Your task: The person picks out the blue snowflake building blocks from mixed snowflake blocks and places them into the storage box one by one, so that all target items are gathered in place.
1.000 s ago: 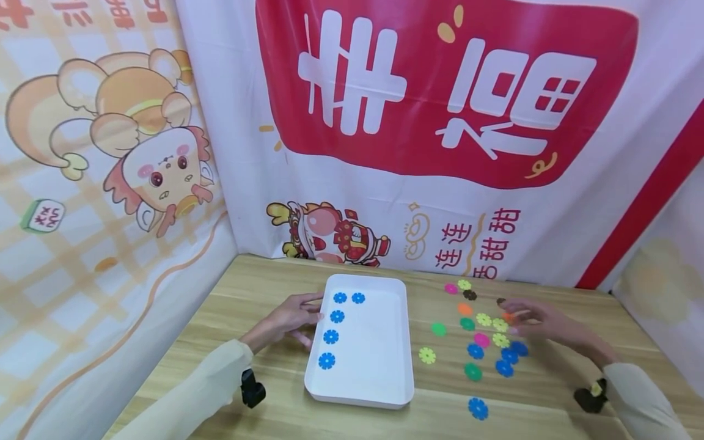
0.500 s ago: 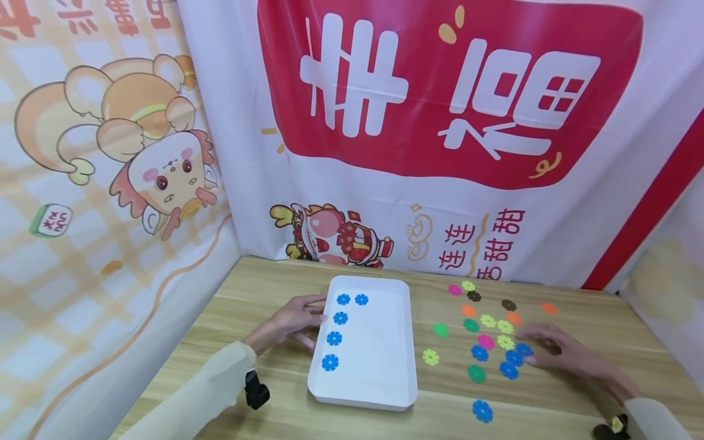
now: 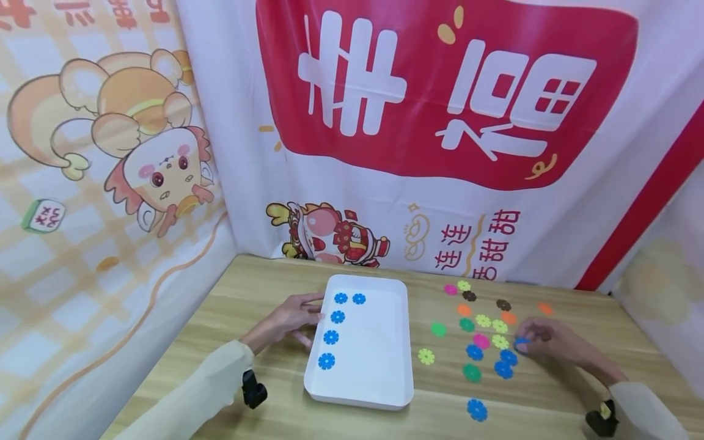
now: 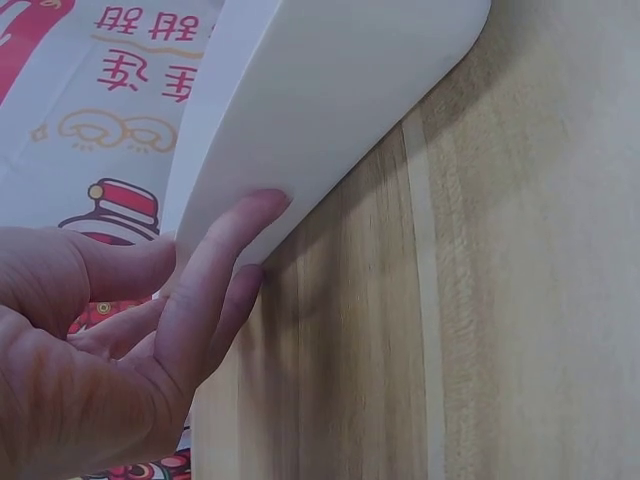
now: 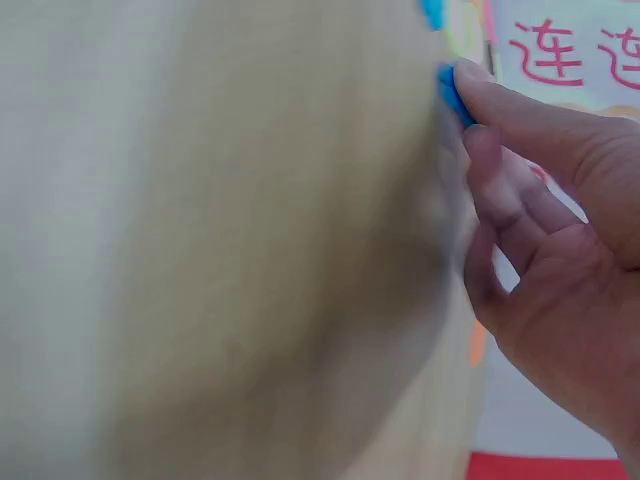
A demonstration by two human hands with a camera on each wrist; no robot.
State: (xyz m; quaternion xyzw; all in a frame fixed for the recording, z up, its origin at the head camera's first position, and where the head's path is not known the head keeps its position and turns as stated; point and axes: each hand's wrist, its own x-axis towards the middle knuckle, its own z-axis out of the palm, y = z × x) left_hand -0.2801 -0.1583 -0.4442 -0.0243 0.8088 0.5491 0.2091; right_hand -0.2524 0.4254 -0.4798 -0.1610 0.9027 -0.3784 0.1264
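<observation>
In the head view, a white rectangular tray (image 3: 379, 354) stands mid-table. It holds several blue notched snowflake discs (image 3: 331, 337), most in a column along its left side, with one beside the top one. My left hand (image 3: 294, 315) rests against the tray's left side; in the left wrist view its straight fingers (image 4: 215, 265) touch the outer wall, thumb tip at the rim. To the right, my right hand (image 3: 555, 342) pinches a blue snowflake disc (image 5: 456, 97) between thumb and fingertip, beside two overlapping blue discs (image 3: 503, 370).
Loose snowflake discs in yellow, green, pink (image 3: 481, 341), brown and orange lie scattered right of the tray. One blue disc (image 3: 477, 410) lies apart near the front. Printed cloths (image 3: 357, 183) hang behind and left of the wooden table (image 3: 264, 397).
My right hand has come back from the orange and brown discs, uncovering them, and now pinches a blue disc from the blue cluster. My left hand and the tray stay put.
</observation>
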